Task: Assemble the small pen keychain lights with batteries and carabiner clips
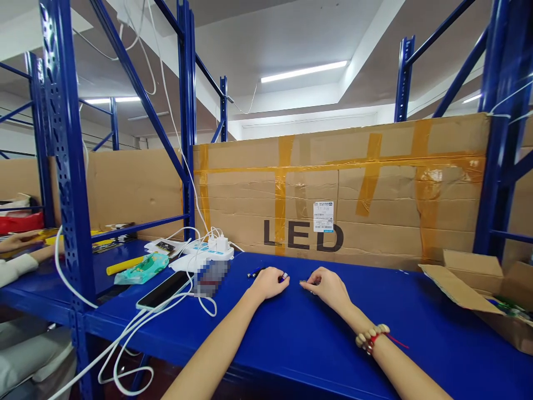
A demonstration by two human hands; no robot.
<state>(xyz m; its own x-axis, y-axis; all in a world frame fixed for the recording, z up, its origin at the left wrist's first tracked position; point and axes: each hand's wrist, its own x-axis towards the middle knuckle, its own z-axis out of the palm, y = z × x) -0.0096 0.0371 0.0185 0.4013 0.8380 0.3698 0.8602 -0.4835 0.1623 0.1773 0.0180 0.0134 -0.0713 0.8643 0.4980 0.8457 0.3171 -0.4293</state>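
Over the blue tabletop point(291, 328), my left hand point(268, 284) is closed with thumb and fingers together. A small purple-blue piece with a pale end point(284, 276) pokes out of its fingertips; its exact kind is too small to tell. Just behind that hand lie small dark blue pieces point(254, 273), partly covered by it. My right hand point(328, 288) is a short gap to the right, thumb and fingertips pinched together. Whatever its fingertips hold is mostly hidden. A beaded bracelet point(372, 338) circles the right wrist.
At left lie a phone point(163, 290), white cables point(141, 314), a power strip point(216, 253) and a green packet point(145, 268). An open carton point(462, 286) stands at right. Tall cardboard point(250, 194) backs the table. Beyond the blue post point(69, 166) is another person's hand point(19, 242).
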